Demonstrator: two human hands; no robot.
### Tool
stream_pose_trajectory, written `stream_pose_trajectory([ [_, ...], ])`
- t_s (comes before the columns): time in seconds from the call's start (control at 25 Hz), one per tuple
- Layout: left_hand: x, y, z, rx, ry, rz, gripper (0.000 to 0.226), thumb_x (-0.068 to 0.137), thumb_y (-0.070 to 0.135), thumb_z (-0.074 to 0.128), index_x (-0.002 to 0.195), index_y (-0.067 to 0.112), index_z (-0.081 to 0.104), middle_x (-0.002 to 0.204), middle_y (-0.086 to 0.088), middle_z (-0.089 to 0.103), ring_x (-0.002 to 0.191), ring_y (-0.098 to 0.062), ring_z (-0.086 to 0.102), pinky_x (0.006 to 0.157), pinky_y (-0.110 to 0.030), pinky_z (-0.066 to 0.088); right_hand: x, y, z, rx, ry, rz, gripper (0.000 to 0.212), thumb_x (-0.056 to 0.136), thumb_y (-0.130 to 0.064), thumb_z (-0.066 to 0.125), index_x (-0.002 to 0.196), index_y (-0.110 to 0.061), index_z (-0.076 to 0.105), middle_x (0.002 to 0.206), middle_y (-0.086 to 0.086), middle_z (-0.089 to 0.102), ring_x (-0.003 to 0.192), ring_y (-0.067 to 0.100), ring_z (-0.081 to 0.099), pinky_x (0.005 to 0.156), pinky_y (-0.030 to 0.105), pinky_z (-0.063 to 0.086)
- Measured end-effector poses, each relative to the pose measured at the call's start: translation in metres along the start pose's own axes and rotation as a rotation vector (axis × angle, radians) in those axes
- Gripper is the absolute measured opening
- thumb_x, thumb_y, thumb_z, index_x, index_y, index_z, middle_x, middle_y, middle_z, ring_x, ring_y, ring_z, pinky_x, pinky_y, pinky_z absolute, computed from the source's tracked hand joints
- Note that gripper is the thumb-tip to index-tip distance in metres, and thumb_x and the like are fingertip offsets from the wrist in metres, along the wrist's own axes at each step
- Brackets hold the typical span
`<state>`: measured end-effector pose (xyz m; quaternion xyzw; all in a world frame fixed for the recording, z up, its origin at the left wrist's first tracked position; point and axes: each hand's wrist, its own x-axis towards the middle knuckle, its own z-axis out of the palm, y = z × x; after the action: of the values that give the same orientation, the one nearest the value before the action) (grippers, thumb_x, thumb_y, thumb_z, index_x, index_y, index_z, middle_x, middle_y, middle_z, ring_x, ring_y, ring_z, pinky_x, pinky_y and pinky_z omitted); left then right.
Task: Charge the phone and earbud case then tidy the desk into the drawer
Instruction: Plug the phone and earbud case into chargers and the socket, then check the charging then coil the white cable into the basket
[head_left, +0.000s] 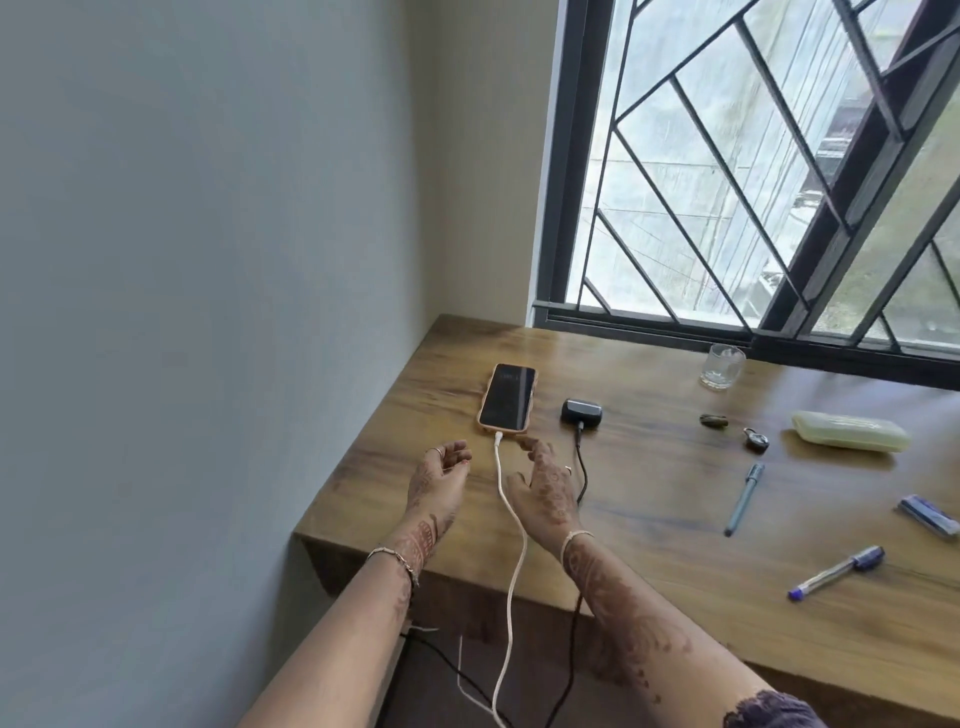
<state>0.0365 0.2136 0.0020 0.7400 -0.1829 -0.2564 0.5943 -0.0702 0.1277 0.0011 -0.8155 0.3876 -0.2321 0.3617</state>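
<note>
A phone (507, 397) in a peach case lies face up near the desk's left end, with a white cable (506, 499) plugged into its near end. To its right sits a dark earbud case (581, 411) with a black cable (583, 470) in it. Both cables run off the front edge of the wooden desk (649, 525). My left hand (439, 475) hovers left of the white cable, fingers loosely curled, holding nothing. My right hand (545, 483) is between the two cables, fingers extended and relaxed, just below the phone.
On the desk's right part lie a glass (722, 366), a small dark object (713, 421), a padlock (756, 440), a pale case (850, 430), a grey pen (744, 500), a blue-capped pen (836, 571) and a blue stapler box (930, 514). A wall stands left, a barred window behind.
</note>
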Motion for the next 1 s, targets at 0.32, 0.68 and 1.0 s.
stream_pose_trajectory([
  [0.32,0.088,0.008,0.019,0.067,-0.038,-0.008,0.026,0.088,0.014,0.058,0.113,0.018,0.062,0.107,0.003,0.067,0.096,-0.012,0.062,0.093,-0.032,0.048,0.082,0.019,0.016,-0.008,0.001,0.132,0.054,0.088,-0.019,0.049,0.141,-0.022,0.037,0.141,0.002,0.048,0.133,0.023,0.041,0.114,0.033,0.029],
  [0.68,0.147,0.016,0.041,0.331,-0.108,-0.026,0.040,0.095,0.018,0.047,0.135,0.019,0.048,0.133,0.001,0.057,0.123,-0.018,0.052,0.098,-0.022,0.035,0.126,0.030,0.042,-0.147,0.172,0.184,0.043,0.093,-0.026,0.045,0.137,-0.023,0.044,0.127,0.002,0.059,0.124,0.025,0.041,0.103,0.037,0.033],
  [1.0,0.173,0.013,0.059,0.095,-0.159,-0.103,0.048,0.094,-0.004,0.037,0.141,0.006,0.037,0.145,-0.006,0.044,0.132,-0.020,0.043,0.097,-0.021,0.045,0.134,0.040,0.043,0.012,0.299,0.094,0.035,0.093,-0.012,0.045,0.124,-0.022,0.057,0.112,-0.002,0.066,0.109,0.015,0.051,0.095,0.023,0.039],
])
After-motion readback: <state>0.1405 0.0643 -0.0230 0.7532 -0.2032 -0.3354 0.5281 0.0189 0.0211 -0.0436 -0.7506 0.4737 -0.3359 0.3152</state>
